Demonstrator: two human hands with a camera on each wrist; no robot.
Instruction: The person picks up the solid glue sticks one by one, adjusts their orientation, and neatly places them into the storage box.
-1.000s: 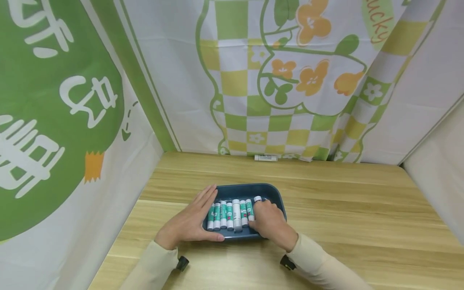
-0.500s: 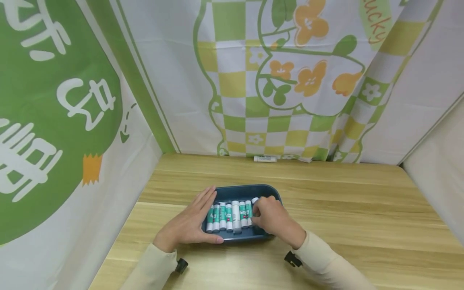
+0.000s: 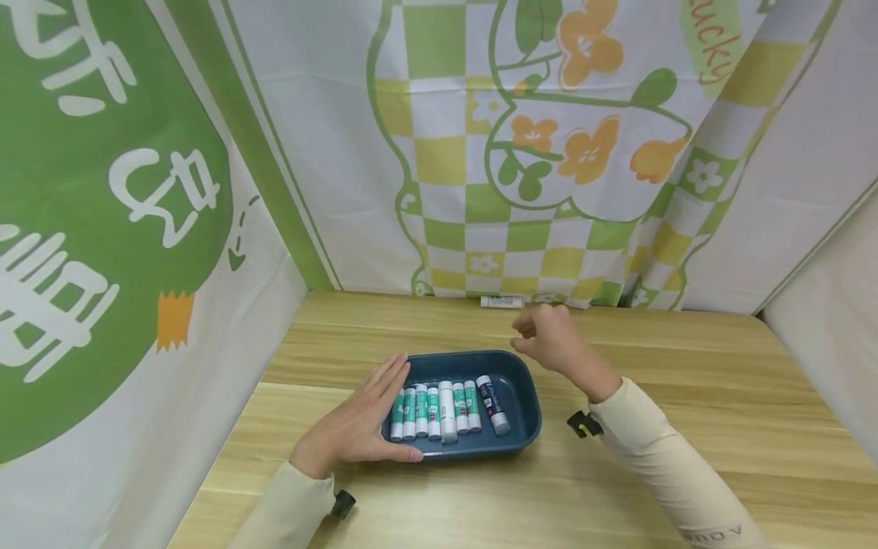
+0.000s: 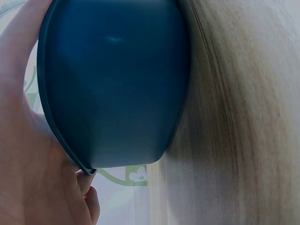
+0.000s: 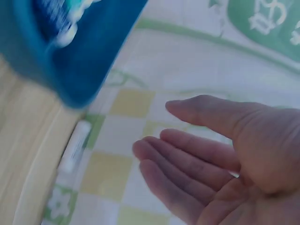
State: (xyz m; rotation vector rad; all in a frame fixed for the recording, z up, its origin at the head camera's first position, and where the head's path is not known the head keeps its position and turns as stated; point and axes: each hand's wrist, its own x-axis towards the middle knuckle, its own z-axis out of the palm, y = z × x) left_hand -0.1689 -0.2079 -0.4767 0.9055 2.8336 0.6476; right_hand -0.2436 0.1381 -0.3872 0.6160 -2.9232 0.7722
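A dark blue tray [image 3: 523, 389] holds a row of upright-looking green-and-white glue sticks [image 3: 421, 412], with a plain white glue stick [image 3: 447, 415] among them. Apart from that row, a navy-labelled glue stick [image 3: 492, 404] lies slightly slanted on the right. My left hand [image 3: 357, 427] holds the tray's left end, its thumb along the near rim and its fingers at the far corner. Beyond the tray's far right corner, my right hand [image 3: 552, 343] is raised with loosely bent fingers and nothing in them; in the right wrist view its palm [image 5: 220, 201] is bare.
Another white glue stick [image 3: 502, 302] lies at the table's back edge, against the checked curtain [image 3: 480, 229]. The wooden table [image 3: 652, 396] extends to the right of the tray. A printed curtain [image 3: 103, 305] hangs on the left.
My right hand has let go of the navy-labelled glue stick in the tray and moved up and away toward the table's back. My left hand stays at the tray.
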